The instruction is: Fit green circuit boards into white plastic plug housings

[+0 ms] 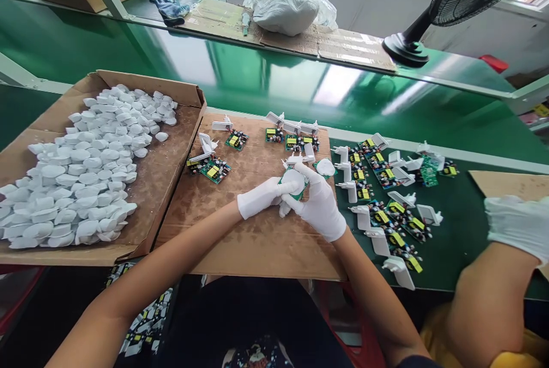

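Both my gloved hands meet over the cardboard sheet in front of me. A green circuit board [304, 187] with a white rounded pad [292, 181] on its face is gripped between them. My left hand [266, 197] is closed on its left side, the thumb lying over the pad. From the right, my right hand [321, 208] closes on the same board with thumb and fingers; its underside is hidden. Just beyond the right fingers lies another circuit board [325, 168] topped by a white pad. White plug pieces [295, 159] lie right behind my hands.
A cardboard box [160, 219] at left holds many loose white pads [79, 170]. Boards with white plugs [214, 170] lie on the cardboard sheet [240, 242], and several more [386, 219] on the green table at right. A co-worker's gloved hand [517, 228] is at far right.
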`<action>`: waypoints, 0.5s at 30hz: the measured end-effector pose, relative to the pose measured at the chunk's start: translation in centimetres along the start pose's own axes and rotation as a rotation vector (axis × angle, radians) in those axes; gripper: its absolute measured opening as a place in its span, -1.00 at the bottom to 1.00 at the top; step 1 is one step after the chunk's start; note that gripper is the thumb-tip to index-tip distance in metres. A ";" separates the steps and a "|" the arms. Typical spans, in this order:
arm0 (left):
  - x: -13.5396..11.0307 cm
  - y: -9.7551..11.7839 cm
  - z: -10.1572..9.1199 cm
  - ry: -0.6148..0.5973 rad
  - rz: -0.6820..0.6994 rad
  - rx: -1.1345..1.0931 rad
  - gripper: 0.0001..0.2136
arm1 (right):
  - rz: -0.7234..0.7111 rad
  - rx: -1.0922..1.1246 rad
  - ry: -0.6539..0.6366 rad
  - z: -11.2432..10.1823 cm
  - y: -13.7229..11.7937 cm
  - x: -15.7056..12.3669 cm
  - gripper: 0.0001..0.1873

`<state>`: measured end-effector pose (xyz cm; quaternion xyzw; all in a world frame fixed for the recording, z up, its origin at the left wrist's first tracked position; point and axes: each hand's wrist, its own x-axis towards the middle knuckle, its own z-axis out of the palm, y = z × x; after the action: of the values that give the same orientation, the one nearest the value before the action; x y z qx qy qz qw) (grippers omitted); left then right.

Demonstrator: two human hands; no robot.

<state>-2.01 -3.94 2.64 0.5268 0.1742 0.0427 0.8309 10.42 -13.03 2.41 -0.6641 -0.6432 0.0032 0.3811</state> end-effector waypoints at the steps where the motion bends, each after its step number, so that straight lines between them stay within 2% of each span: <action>1: 0.0 0.0 0.0 0.002 -0.001 -0.003 -0.54 | -0.003 -0.005 -0.003 0.0 0.0 0.0 -0.37; 15: 0.0 -0.1 0.0 0.006 -0.003 -0.016 -0.53 | -0.039 -0.038 -0.038 -0.3 0.1 0.0 -0.32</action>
<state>-1.98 -3.98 2.57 0.5198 0.1772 0.0446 0.8345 10.65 -13.20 2.55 -0.6583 -0.6631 -0.0038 0.3562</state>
